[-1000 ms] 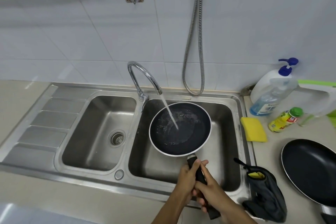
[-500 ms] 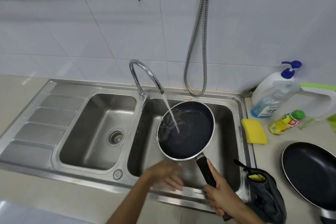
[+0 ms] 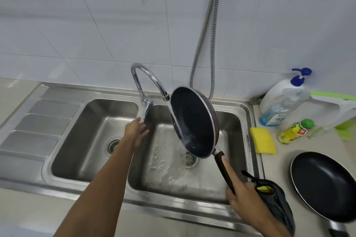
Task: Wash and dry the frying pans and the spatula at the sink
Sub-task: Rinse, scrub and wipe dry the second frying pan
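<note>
Pan (image 3: 194, 123) now tipped, draining into sink (image 3: 248, 121); right hand (image 3: 242, 196) grips handle (image 3: 224, 169); left hand (image 3: 135, 132), fingers straight, reached tap lever (image 3: 145, 110): rinse ending

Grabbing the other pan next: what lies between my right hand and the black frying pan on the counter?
A crumpled dark grey cloth lies beside the right hand; head view.

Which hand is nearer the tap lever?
Left. The left hand is at the tap lever; the right hand grips the pan handle, well off to its right.
</note>
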`<move>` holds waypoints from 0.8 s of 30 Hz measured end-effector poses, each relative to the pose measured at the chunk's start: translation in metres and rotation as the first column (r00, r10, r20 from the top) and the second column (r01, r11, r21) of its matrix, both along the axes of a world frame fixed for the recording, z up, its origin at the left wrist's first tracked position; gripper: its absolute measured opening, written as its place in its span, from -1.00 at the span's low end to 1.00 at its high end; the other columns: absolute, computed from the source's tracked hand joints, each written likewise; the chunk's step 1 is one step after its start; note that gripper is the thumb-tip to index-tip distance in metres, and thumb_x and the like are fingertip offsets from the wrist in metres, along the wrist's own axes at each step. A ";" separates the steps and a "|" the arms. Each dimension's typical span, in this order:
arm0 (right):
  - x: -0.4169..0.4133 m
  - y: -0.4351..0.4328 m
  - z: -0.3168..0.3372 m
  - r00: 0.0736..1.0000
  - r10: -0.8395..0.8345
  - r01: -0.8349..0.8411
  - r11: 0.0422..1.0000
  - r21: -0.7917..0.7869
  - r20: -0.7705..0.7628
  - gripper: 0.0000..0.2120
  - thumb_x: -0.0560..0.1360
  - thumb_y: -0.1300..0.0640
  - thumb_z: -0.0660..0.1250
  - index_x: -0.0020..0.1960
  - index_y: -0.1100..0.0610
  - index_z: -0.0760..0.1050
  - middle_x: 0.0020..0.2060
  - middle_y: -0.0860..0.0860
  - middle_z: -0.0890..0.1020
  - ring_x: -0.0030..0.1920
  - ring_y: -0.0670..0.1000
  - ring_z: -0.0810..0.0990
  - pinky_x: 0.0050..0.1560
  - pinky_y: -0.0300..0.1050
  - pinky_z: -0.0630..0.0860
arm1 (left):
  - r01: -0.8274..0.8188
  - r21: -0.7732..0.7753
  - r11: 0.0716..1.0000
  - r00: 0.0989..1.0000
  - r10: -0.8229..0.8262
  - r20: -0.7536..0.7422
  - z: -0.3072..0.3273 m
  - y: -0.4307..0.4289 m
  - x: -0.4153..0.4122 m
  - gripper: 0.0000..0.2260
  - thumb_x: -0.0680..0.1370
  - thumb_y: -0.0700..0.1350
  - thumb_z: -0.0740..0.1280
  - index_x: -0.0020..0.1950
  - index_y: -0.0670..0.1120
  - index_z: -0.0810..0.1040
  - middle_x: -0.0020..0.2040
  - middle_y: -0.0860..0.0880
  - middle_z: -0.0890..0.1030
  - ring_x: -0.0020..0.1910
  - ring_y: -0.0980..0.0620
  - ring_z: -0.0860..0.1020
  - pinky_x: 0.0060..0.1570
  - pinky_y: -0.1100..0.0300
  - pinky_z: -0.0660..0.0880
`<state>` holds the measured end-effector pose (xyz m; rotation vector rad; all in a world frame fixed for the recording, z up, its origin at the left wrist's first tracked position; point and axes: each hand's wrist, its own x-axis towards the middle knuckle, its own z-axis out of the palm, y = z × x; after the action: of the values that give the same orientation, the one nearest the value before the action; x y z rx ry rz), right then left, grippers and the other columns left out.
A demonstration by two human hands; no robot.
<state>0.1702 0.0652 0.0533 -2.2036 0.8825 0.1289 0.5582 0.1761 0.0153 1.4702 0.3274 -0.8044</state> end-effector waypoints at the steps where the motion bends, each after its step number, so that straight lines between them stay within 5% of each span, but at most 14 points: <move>1: -0.001 0.000 0.002 1.000 0.011 -0.011 0.999 -0.043 -0.011 -0.06 0.59 0.18 0.24 0.49 -0.47 -0.38 -0.36 0.13 0.56 -0.39 0.08 0.52 -0.22 0.02 0.51 | -0.032 -0.032 0.999 0.999 0.032 -0.010 -0.001 -0.001 0.002 -0.60 0.72 -0.19 0.10 0.58 -0.20 0.24 0.46 -0.26 0.36 0.47 -0.21 0.38 0.40 -0.14 0.42; 5: -0.004 -0.003 0.011 0.995 0.059 -0.079 0.962 -0.260 -0.083 -0.06 0.60 0.16 0.19 0.50 -0.33 -0.51 -0.33 0.02 0.59 -0.42 0.00 0.51 -0.44 -0.15 0.36 | -0.147 -0.107 0.983 0.988 0.140 -0.065 0.000 -0.011 0.009 -0.57 0.71 -0.19 0.10 0.58 -0.25 0.18 0.41 -0.27 0.39 0.40 -0.20 0.42 0.28 -0.08 0.47; 12: 0.000 -0.003 0.015 0.991 0.013 -0.057 0.941 -0.334 -0.131 -0.01 0.58 0.18 0.25 0.54 -0.23 -0.51 -0.39 -0.06 0.53 -0.53 -0.05 0.42 -0.54 -0.25 0.24 | -0.187 -0.084 0.979 0.979 0.179 -0.097 0.007 -0.014 0.015 -0.58 0.70 -0.18 0.14 0.55 -0.24 0.24 0.48 -0.31 0.36 0.44 -0.24 0.42 0.40 -0.06 0.42; 15: 0.000 -0.003 0.008 0.994 -0.003 -0.031 0.950 -0.310 -0.110 -0.05 0.60 0.13 0.22 0.55 -0.20 -0.51 -0.39 -0.05 0.55 -0.49 -0.04 0.47 -0.45 -0.16 0.40 | -0.239 -0.061 0.969 0.969 0.234 -0.080 0.015 -0.021 0.013 -0.70 0.68 -0.15 0.12 0.41 -0.14 0.38 0.19 -0.17 0.54 0.01 -0.05 0.58 0.01 0.11 0.52; 17: 0.001 -0.004 0.005 0.996 -0.019 -0.007 0.957 -0.291 -0.087 -0.09 0.63 0.09 0.19 0.53 -0.20 -0.53 -0.36 -0.05 0.57 -0.46 -0.04 0.49 -0.40 -0.13 0.45 | -0.259 -0.092 0.962 0.966 0.256 -0.039 0.023 -0.029 0.015 -0.66 0.66 -0.15 0.11 0.42 -0.10 0.42 0.29 -0.13 0.56 -0.16 0.04 0.50 -0.17 0.19 0.43; 19: 0.001 -0.004 0.001 0.997 -0.035 0.013 0.960 -0.281 -0.072 -0.13 0.64 0.05 0.16 0.54 -0.20 -0.53 -0.32 -0.03 0.60 -0.42 -0.04 0.52 -0.36 -0.14 0.47 | -0.210 -0.173 0.962 0.977 0.212 -0.011 0.038 -0.040 0.020 -0.57 0.67 -0.18 0.09 0.56 -0.16 0.32 0.50 -0.13 0.45 0.10 0.00 0.56 0.01 0.15 0.46; 21: -0.001 -0.004 -0.005 0.997 -0.041 0.020 0.962 -0.271 -0.073 -0.15 0.65 0.03 0.15 0.55 -0.21 -0.50 -0.32 -0.03 0.60 -0.40 -0.02 0.55 -0.36 -0.15 0.49 | -0.111 -0.251 0.962 0.993 0.114 -0.001 0.054 -0.054 0.028 -0.58 0.69 -0.20 0.07 0.56 -0.22 0.27 0.54 -0.14 0.38 0.49 -0.05 0.39 0.37 0.05 0.40; 24: -0.004 -0.006 -0.009 0.995 -0.064 0.043 0.967 -0.253 -0.077 -0.15 0.64 0.01 0.17 0.54 -0.27 -0.48 -0.35 -0.03 0.58 -0.42 -0.03 0.55 -0.35 -0.12 0.53 | 0.013 -0.226 0.974 0.999 -0.002 0.051 0.070 -0.068 0.038 -0.59 0.69 -0.18 0.17 0.55 -0.21 0.31 0.58 -0.20 0.28 0.58 -0.12 0.24 0.47 -0.14 0.34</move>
<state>0.1665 0.0593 0.0439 -2.4203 1.0539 0.0884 0.5967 0.1080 0.0852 1.2757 0.1852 -0.7828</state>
